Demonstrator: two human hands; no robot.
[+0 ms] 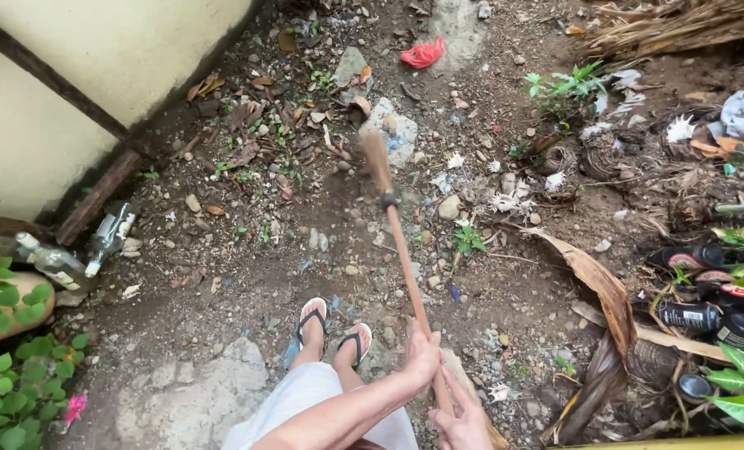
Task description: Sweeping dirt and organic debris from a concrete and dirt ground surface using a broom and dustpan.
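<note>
A reddish-brown broom handle point(405, 258), a red scrap point(422, 54), white shorts point(305, 400) (plain), and black-strapped sandals point(334, 329).

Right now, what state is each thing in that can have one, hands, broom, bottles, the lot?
Left hand: closed around the broom handle.
Right hand: gripping the handle lower down.
Broom: tilted, head blurred over the dirt.
Clear bottles: lying on their sides by the wall.
Dark bottles: lying piled at the right.
Dry palm leaf: brown, curled, on the ground.

Stony dirt ground point(247, 250) beside a pale wall point(97, 67), daylight.
</note>
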